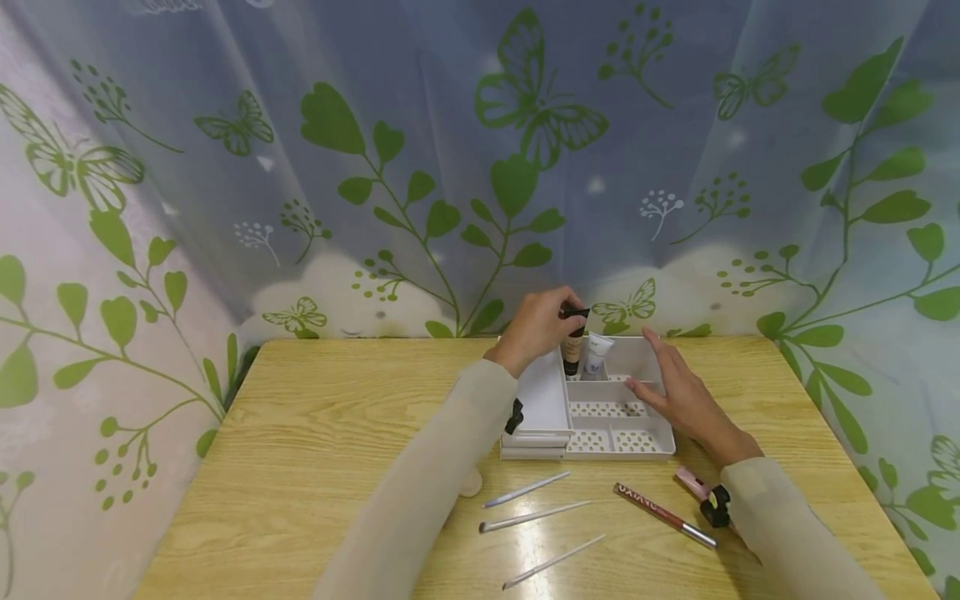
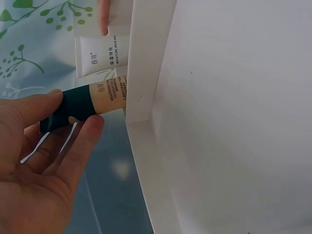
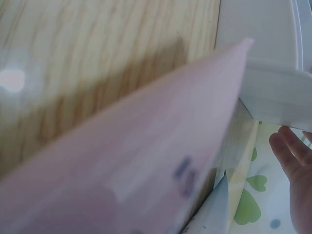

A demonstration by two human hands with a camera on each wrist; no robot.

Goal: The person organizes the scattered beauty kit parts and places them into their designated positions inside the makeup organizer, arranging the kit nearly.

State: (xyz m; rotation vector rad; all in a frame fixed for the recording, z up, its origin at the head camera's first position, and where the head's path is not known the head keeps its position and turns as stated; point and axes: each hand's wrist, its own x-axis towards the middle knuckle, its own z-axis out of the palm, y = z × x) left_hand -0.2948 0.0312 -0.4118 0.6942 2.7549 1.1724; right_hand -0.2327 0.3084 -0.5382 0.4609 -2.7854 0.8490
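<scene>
In the head view, my left hand (image 1: 536, 325) pinches the black end of a black and beige cosmetic tube (image 1: 573, 354). That tube stands upright in a back compartment of the white organizer (image 1: 543, 398). Close beside it leans a white squeeze tube (image 1: 597, 353) in the same part of the organizer. Thumb and fingertips hold the dark crimped end of the tube (image 2: 107, 95) in the left wrist view. My right hand (image 1: 688, 410) is at the organizer's right wall, fingers extended along it and thumb over the inner dividers. Its fingertips touch the outer wall in the right wrist view.
Several slim makeup brushes (image 1: 534, 517) lie on the wooden table (image 1: 330, 433) before the organizer. A red-brown lip product (image 1: 663, 515) and a pink tube (image 1: 692, 482) lie near my right sleeve. A round beige piece (image 1: 471, 483) sits by my left sleeve. A patterned curtain (image 1: 420, 250) hangs behind.
</scene>
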